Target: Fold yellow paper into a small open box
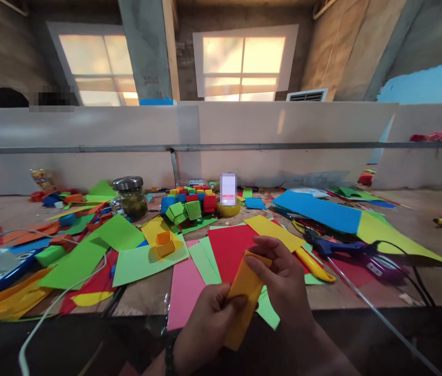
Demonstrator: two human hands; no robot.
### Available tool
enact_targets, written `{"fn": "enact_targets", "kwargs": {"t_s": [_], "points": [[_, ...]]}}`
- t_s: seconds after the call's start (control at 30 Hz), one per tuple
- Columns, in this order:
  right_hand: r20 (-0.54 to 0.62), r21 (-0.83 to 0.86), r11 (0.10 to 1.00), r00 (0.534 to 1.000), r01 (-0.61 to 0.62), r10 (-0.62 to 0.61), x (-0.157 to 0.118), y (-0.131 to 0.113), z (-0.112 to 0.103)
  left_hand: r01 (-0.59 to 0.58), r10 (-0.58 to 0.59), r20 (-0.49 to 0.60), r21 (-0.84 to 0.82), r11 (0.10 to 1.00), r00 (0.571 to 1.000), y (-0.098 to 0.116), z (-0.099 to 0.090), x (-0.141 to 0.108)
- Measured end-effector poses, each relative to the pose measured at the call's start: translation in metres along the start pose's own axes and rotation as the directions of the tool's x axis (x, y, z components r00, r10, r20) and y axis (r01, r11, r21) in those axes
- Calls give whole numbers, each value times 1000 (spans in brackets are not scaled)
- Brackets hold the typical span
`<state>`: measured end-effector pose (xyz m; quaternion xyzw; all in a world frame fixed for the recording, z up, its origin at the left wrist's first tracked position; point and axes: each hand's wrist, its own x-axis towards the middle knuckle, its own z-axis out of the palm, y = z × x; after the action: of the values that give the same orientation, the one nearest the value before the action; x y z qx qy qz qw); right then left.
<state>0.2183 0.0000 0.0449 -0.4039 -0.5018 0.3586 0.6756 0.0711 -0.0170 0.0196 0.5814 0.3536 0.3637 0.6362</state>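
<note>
Left hand (207,326) is clamped low on the yellow paper (249,284), thumb across its face, most likely so it cannot slip. Right hand (287,282) has its thumb and bent fingers on the top end, perhaps to keep that end steady; I cannot tell how hard it pinches. The paper is up off the table (146,303), by the near edge, which gives both hands room. A red sheet (226,245) lies just past it. Small boxes (193,210) are heaped at the back, maybe to stay out of the way.
</note>
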Motion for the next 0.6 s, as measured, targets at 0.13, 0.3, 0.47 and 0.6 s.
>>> {"fn": "enact_targets", "kwargs": {"t_s": [0.13, 0.3, 0.47, 0.6], "points": [[-12, 40, 999, 999, -31, 32, 1, 0, 0, -33, 35, -34, 72, 997, 999, 0, 1, -2], [-16, 67, 996, 998, -59, 60, 6, 5, -2, -39, 39, -1, 60, 997, 999, 1, 2, -4], [-18, 120, 989, 996, -83, 86, 10, 10, -3, -94, 97, -17, 131, 987, 995, 3, 2, -5], [28, 84, 993, 996, -89, 87, 7, 7, -4, -132, 135, -40, 70, 989, 990, 6, -1, -3]]}}
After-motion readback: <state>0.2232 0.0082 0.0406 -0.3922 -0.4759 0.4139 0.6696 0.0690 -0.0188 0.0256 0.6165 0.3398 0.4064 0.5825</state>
